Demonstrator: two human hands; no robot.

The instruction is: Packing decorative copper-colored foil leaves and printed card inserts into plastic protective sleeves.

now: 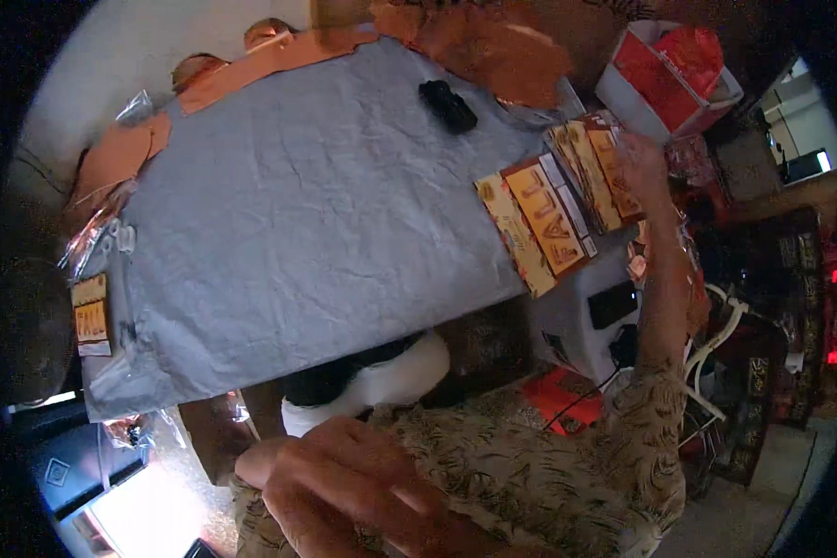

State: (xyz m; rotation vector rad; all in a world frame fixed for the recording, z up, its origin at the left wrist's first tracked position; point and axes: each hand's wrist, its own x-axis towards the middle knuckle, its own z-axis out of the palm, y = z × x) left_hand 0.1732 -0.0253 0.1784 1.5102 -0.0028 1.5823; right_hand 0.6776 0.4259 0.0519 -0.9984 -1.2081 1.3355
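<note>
My right hand [644, 163] reaches to the table's right end and lies over the edge of a stack of flat printed packets [586, 172]. Its fingers are dim and blurred, so their grip is unclear. Beside the stack, a single orange-and-yellow packet [539, 223] with large lettering lies flat, overlapped by it. Close to me at the bottom, my left hand [344, 484] is held in front of my patterned clothing, its fingers curled in. The palm faces away, and anything inside is hidden. A grey cloth [335, 205] with creases covers the table.
Copper-coloured sheets [270, 65] line the far edge. A black object [448, 106] rests near the back. Another small packet [91, 316] lies at the left end. A white box with red contents [665, 79] stands back right. Below my right arm is a dark phone [614, 304].
</note>
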